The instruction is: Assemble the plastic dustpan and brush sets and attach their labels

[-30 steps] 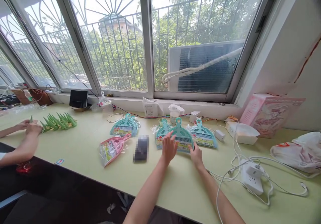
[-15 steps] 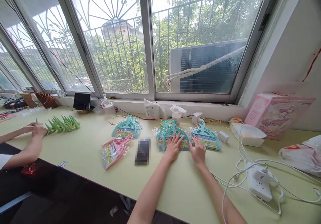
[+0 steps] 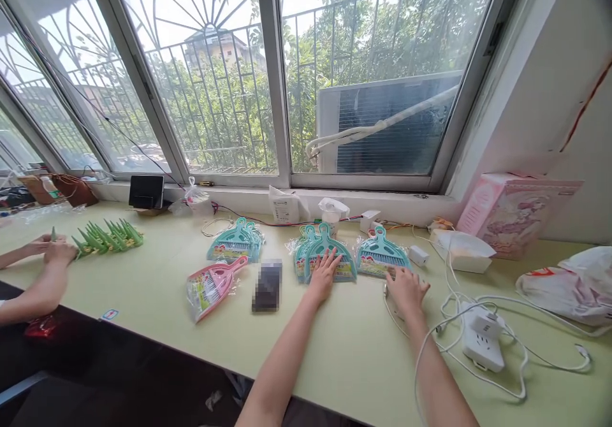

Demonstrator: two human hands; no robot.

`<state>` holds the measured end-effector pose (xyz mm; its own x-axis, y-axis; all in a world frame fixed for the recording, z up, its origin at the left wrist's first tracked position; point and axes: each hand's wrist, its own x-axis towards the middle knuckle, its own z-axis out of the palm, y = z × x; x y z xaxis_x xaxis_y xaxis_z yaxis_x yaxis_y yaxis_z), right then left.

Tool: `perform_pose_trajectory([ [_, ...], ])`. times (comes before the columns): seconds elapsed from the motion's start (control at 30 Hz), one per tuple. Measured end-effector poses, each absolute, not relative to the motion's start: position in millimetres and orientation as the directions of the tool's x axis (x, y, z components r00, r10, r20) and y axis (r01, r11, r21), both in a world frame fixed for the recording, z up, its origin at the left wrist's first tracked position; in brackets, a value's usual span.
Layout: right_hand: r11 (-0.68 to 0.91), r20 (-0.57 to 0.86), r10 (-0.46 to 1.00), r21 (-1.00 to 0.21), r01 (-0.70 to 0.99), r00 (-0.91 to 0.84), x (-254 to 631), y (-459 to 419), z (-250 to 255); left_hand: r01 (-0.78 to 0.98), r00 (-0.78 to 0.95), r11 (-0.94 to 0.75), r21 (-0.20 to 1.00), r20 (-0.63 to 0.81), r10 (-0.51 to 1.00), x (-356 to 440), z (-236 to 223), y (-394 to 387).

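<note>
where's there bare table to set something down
Bare tabletop lies between the left forearm and right forearm, on the near side of the teal dustpans, and between the pink dustpan and the green plant-like pieces. It is crowded around the power strip and white cables.

Both hands (image 3: 324, 275) palm-down, apart

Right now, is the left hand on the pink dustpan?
No, the left hand rests on a teal dustpan, and the pink dustpan lies apart.
</note>
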<state>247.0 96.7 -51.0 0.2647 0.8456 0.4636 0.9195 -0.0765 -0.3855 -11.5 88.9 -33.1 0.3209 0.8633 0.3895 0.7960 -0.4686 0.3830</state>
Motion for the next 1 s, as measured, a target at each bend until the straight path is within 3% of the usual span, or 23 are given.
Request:
perform_pose_trajectory([
  [0.2, -0.286, 0.308, 0.813, -0.528, 0.800, 0.494, 262, 93, -46, 0.833, 0.312, -0.452, 0.320, 0.404, 0.860, -11, -33, 86],
  [0.47, -0.264, 0.207, 0.805, -0.715, 0.648, 0.556, 276, 103, -50, 0.856, 0.315, -0.469, 0.216, 0.502, 0.806, -8, -32, 82],
  [0.67, -0.290, 0.001, 0.864, -0.816, 0.501, 0.503, 299, 111, -46, 0.816, 0.338, -0.540, 0.207, 0.587, 0.736, -7, -31, 81],
  [0.8, -0.169, 0.047, 0.818, -0.933, 0.317, 0.574, 298, 104, -39, 0.777, 0.301, -0.576, 0.254, 0.654, 0.694, -4, -32, 83],
  [0.9, -0.051, 0.166, 0.691, -0.960, 0.277, 0.704, 290, 98, -30, 0.739, 0.283, -0.602, 0.303, 0.672, 0.685, -4, -32, 84],
  [1.0, 0.104, 0.160, 0.636, -0.987, 0.122, 0.755, 279, 95, -19, 0.672, 0.240, -0.617, 0.411, 0.667, 0.705, -5, -28, 80],
])
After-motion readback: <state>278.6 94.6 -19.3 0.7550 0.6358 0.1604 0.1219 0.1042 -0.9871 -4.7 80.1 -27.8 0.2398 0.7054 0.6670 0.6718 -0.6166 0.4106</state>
